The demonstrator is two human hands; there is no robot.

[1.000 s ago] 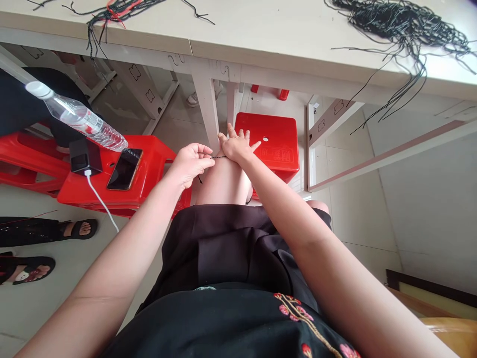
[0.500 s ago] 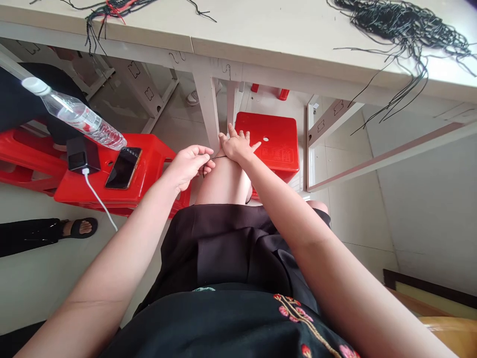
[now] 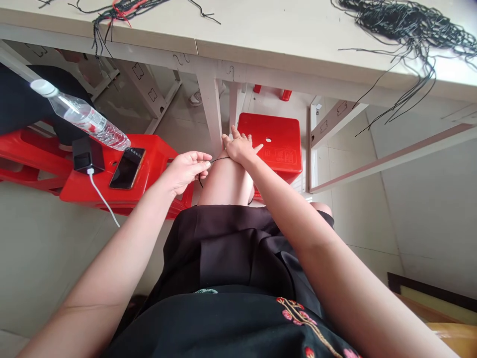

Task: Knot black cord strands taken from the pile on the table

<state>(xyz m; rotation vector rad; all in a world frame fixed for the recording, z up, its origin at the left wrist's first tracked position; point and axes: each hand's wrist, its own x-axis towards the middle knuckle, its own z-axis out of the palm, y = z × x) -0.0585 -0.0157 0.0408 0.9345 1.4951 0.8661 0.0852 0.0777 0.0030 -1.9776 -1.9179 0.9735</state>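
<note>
Left hand (image 3: 188, 171) pinching black cord (image 3: 219, 159), right hand (image 3: 240, 148) open, a clear bottle (image 3: 84, 117) stands capped.

You seem to be in a shared handcraft workroom, judging by the long pale worktop (image 3: 261, 40) with its heap of black cords (image 3: 406, 25) and red-and-black bundle (image 3: 124, 9), the red plastic stools (image 3: 281, 132), the tiled floor (image 3: 357, 214) and the thin cord (image 3: 219, 158) across your knee.

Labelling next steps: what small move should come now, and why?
Probably a short slide of the right hand over the knee: it lies palm-down there, fingers spread, and the black cord runs to it from the left hand's pinch.
</note>
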